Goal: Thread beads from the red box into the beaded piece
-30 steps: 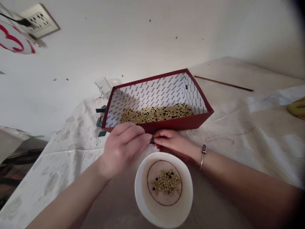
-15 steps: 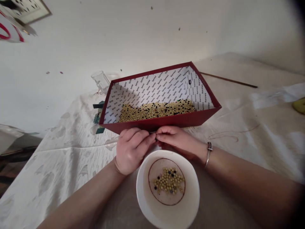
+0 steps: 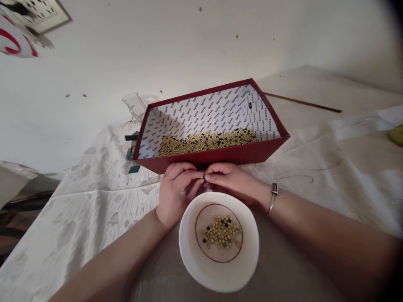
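Note:
My left hand [image 3: 174, 191] and my right hand [image 3: 231, 181] meet fingertip to fingertip just in front of the red box [image 3: 229, 157]. Between the pinched tips a small dark bead [image 3: 205, 178] shows, with a bit of yellow beside it; any thread there is too fine to make out. Both hands are closed, and some fingers are hidden beneath. Many pale yellow and dark beads [image 3: 208, 143] lie in the box, which has a white printed lining. Nearer to me, below the hands, stands a white bowl [image 3: 188, 256] with loose yellow and dark beads [image 3: 223, 233] on its bottom.
A clear glass mug [image 3: 134, 105] stands behind the box's left end, by green flat pieces [image 3: 134, 169]. On the right lie a thin brown stick [image 3: 302, 102], a loop of thin reddish thread [image 3: 292, 178] and a yellow-green fruit [image 3: 396, 136]. A pale patterned cloth [image 3: 94, 201] covers the table.
My fingertips have shifted slightly, and the dark bead with its yellow bit now shows more clearly between them. The box and bowl sit a little higher in view.

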Available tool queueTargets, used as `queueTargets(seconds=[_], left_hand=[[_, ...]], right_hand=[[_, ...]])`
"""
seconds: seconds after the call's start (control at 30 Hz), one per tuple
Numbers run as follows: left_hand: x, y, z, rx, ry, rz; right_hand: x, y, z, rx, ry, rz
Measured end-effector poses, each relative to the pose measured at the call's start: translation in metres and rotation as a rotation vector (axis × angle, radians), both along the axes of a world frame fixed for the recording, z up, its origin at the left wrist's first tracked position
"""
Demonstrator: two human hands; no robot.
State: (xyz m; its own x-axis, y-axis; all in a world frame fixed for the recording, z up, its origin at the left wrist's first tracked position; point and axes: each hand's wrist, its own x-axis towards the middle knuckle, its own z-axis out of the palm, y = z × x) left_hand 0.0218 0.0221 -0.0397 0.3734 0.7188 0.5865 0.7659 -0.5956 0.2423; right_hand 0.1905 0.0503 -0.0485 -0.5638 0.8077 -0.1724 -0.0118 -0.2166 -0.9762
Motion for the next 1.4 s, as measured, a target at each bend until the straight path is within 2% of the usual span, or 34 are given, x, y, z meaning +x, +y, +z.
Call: queueTargets(seconds=[0.13,0.3,0.37,0.67,0.8,1.03,1.2,1.4], left_hand=[[-0.003,0.000,-0.001,0.033,0.028,-0.009],[-0.010,-0.003,0.001,0.185,0.249,-0.059],[-0.010,-0.004,0.002,0.210,0.278,-0.069],[0.000,0.000,-0.001,0.053,0.038,0.008],[-0.001,-0.001,0.000,0.067,0.053,0.064],[0.001,-0.003,0.001,0.043,0.102,0.071],[-0.002,-0.001,0.001,0.085,0.112,0.097],[-0.002,-0.001,0.002,0.072,0.138,0.071]], right_hand=[[0.001,0.000,0.000,-0.018,0.000,-0.002],[0.002,0.000,-0.002,0.018,-0.006,-0.010],[0.002,0.001,-0.003,0.023,-0.015,-0.017],[0.001,0.001,-0.004,0.005,-0.005,-0.002],[0.001,0.002,-0.004,0.018,-0.016,-0.005],[0.002,0.001,-0.003,0.028,-0.023,-0.009],[0.002,0.000,-0.002,0.042,-0.036,0.004],[0.003,0.001,-0.001,0.079,-0.071,0.012]])
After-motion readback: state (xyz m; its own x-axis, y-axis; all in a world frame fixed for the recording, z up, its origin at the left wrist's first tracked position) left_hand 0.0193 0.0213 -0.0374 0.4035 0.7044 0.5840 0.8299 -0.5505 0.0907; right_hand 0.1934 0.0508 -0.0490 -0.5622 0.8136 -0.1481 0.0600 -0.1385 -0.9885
